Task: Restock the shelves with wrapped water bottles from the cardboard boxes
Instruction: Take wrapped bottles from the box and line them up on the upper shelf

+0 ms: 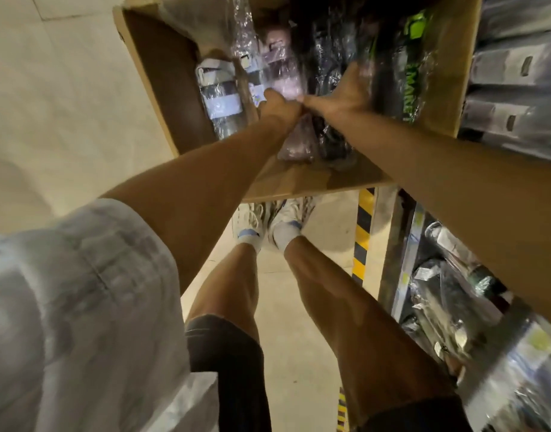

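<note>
- The left hand [278, 106] is curled round a pale purple bottle [285, 79] that lies in the cardboard box [162, 82].
- The right hand [345, 92] lies flat, fingers straight, on a black bottle [389, 67] just beside it.
- The film wrap looks slippery; I would grip around the stiff body.
- Green letters beyond the right hand read "MAKE"; the rest is blurred.

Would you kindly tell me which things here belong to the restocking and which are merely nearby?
Part of the job:
cardboard box
pink wrapped bottle
black wrapped bottles
shelf stock
left hand
right hand

Just nearby:
striped post
shoes
floor
</note>
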Motion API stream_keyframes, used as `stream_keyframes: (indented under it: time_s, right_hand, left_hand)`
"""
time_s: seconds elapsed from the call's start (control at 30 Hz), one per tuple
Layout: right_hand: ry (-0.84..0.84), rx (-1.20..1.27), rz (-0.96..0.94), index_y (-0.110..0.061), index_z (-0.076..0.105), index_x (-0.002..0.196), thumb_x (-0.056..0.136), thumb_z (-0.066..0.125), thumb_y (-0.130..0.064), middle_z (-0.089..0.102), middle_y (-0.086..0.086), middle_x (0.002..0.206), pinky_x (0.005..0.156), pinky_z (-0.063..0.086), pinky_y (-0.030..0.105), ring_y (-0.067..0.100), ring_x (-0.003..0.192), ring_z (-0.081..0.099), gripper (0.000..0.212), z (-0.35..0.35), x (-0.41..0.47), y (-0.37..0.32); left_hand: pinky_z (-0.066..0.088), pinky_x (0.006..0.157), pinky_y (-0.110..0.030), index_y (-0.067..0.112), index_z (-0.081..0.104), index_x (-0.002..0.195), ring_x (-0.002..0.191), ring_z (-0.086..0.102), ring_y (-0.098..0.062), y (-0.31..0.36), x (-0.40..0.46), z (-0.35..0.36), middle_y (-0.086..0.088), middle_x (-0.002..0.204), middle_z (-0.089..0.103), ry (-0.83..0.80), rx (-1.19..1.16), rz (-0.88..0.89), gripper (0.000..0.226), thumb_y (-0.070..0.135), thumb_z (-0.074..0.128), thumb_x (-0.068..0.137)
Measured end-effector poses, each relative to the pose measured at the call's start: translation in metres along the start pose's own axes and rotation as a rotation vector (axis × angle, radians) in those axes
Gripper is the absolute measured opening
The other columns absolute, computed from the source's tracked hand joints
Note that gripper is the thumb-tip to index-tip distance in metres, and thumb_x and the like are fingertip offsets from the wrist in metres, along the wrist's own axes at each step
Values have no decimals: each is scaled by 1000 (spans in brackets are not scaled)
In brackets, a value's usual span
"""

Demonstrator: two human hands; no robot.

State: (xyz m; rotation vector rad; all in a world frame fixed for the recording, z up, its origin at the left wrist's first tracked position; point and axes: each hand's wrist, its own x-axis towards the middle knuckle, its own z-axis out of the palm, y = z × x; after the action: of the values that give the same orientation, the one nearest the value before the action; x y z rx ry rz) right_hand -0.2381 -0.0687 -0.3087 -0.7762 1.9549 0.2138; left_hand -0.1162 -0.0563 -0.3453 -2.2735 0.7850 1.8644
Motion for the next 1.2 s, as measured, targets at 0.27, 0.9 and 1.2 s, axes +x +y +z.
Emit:
stream_keyframes:
  time_s: [0.27,0.9,1.2]
  right_hand:
    - [45,-19,-103,-12,24,160,71,91,-53,28,15,164,119,40,36,33,148,36,119,-8,26,10]
    - [-42,571,-80,-31,44,148,58,93,-47,64,-9,135,110,46,43,16,123,60,104,-49,-8,61]
    - [34,803,-78,-50,53,133,51,98,-49,69,-17,127,110,48,51,15,120,64,93,-82,-106,65]
  left_hand:
    - [50,109,-46,10,10,161,134,52,-35,-9,18,4,-15,154,46,-5,-108,0,117,47,83,77]
    - [49,104,-44,11,11,160,129,53,-36,1,14,18,-13,141,51,92,-205,14,116,34,87,76]
    - [51,106,-58,25,42,139,122,65,-29,-23,-105,-57,-7,134,64,-313,-421,164,80,14,84,72]
